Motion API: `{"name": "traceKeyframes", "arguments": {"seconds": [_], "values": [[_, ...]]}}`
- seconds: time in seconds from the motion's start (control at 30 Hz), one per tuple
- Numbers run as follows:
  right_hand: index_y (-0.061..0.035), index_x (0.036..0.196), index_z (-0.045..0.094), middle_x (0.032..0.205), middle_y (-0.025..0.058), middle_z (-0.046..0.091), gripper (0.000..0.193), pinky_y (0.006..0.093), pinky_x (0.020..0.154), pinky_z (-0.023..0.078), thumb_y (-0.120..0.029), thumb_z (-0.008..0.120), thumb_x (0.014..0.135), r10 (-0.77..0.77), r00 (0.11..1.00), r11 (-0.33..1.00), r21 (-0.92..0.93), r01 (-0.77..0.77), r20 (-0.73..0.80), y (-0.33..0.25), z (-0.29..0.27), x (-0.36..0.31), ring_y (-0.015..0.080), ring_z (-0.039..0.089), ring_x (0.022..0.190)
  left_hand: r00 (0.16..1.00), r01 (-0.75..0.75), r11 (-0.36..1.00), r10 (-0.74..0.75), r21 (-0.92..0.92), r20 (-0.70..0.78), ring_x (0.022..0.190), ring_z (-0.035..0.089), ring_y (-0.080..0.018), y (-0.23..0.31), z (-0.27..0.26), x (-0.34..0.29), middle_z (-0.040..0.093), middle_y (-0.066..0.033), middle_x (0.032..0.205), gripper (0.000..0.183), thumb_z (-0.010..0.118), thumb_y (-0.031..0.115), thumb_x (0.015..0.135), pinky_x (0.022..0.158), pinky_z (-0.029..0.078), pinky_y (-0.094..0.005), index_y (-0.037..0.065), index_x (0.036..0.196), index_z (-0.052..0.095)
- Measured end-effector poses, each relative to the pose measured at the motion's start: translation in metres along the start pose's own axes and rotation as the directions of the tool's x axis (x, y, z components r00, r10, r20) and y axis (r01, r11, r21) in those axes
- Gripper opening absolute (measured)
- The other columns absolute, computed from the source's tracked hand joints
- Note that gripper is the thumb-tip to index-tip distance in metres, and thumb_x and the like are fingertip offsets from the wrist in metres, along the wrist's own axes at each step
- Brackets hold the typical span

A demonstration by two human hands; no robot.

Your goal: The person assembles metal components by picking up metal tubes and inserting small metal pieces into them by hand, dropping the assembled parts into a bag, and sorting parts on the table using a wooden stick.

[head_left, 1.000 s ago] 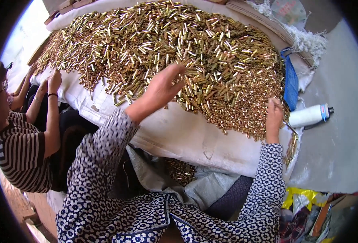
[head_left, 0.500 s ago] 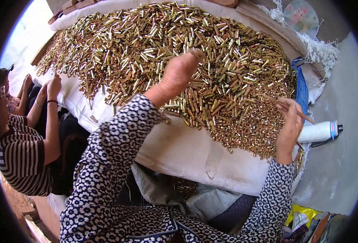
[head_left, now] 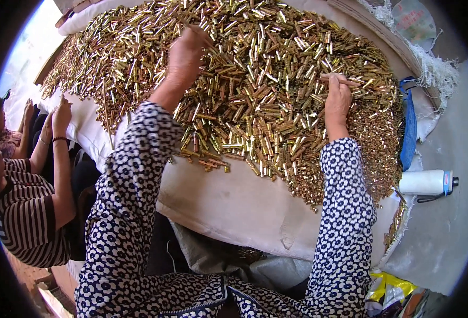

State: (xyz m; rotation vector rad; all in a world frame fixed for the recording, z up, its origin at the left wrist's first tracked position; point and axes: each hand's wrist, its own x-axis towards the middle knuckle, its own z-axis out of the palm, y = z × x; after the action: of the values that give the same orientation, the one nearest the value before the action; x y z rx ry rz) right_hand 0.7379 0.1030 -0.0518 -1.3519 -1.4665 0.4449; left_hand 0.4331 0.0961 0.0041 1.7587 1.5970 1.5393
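Observation:
A wide heap of brass-coloured metal tubes (head_left: 276, 100) is spread over a pale cloth-covered table (head_left: 228, 196). My left hand (head_left: 185, 55) is above the far left-middle of the heap, its fingers closed and blurred by motion; a brownish piece shows at the fingertips, too smeared to name. Over the right part of the heap my right hand (head_left: 338, 100) pinches a thin brown stick (head_left: 350, 81), which lies crosswise at the fingertips. Small brass-coloured rings or nuts (head_left: 374, 138) are massed to the right of my right wrist.
At the left edge a person in a striped shirt (head_left: 30, 222) sits with raised hands, another person beyond. A white bottle (head_left: 425, 183) lies right of the heap, near a blue strip (head_left: 408, 127). Grey sacking (head_left: 207, 249) hangs below the table's near edge.
My left hand has moved left and farther away over the heap. My right hand has swung left and away from the heap's right edge, still with the stick. The view has shifted slightly.

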Motion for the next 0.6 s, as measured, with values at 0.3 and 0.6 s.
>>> {"name": "traceKeyframes", "arguments": {"seconds": [0.3,0.6], "values": [[-0.0001,0.090,0.058,0.088,0.0093,0.060,0.032,0.0302,0.081,0.046,-0.025,0.037,0.091,0.228,0.947,0.950,0.163,-0.267,0.226,-0.009,0.007,-0.017,0.0194,0.058,0.088,0.987,-0.133,0.873,0.072,0.468,0.145,0.062,0.058,-0.0318,-0.002,0.009,-0.028,0.059,-0.0154,0.069,0.015,0.044,0.019,0.089,0.056,0.046,-0.0406,0.004,0.093,0.049],[-0.0051,0.082,0.062,0.064,0.0005,0.051,0.029,0.0250,0.046,0.033,-0.023,0.041,0.091,0.187,0.973,0.941,0.260,-0.217,0.134,-0.043,0.002,-0.061,0.0063,0.038,0.051,0.968,-0.187,0.865,0.083,0.466,0.235,0.064,0.060,-0.0326,0.013,0.003,-0.075,0.061,-0.0166,0.074,0.009,0.046,0.011,0.088,0.051,0.047,-0.0373,0.005,0.093,0.050]]}}
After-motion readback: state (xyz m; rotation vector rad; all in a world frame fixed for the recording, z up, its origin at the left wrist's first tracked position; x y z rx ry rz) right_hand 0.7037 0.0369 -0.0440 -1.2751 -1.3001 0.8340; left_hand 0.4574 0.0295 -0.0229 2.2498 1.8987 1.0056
